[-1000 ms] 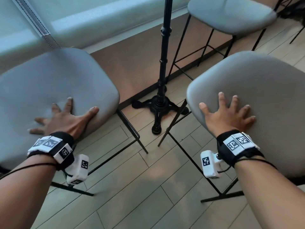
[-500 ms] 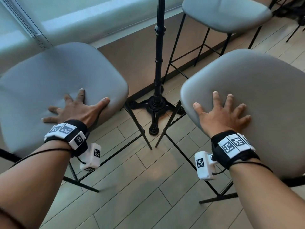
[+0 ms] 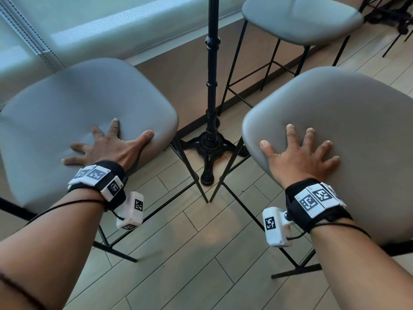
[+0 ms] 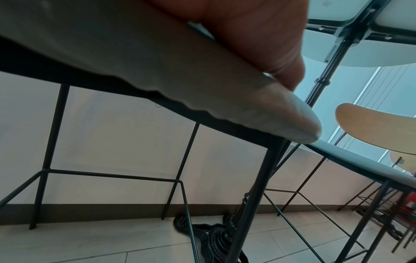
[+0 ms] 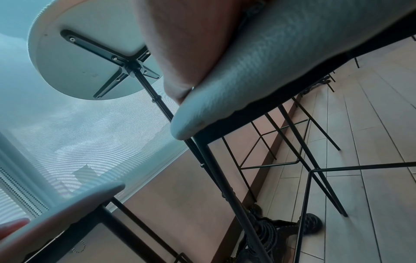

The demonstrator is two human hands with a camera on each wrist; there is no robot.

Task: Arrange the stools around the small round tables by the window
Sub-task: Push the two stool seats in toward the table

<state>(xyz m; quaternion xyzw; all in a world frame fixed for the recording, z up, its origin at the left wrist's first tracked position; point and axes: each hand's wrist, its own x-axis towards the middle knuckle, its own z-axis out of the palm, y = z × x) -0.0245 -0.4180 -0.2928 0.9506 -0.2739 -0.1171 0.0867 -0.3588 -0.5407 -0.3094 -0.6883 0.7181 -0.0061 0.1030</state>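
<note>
Both stools have slid in toward the table post since the earlier frame, and their near front legs now almost meet just short of its base. Your left hand (image 3: 105, 148) lies flat on the left stool (image 3: 89, 108), fingers spread and straight, thumb along the seat's inner corner; your right hand (image 3: 299, 153) lies the same way on the right stool (image 3: 335, 130), fingers fanned and clamped on nothing. Each seat stretches away ahead of its hand, so any further push runs forward toward the post (image 3: 212, 63), which stands between the two seats and about equally near either hand. Judging by the closing legs, little travel is left before the frames touch. Overhead, the round tabletop (image 5: 85, 58) shows only from the wrist views. A third stool (image 3: 301, 16) stands beyond the post by the wall. No containers are in view.
</note>
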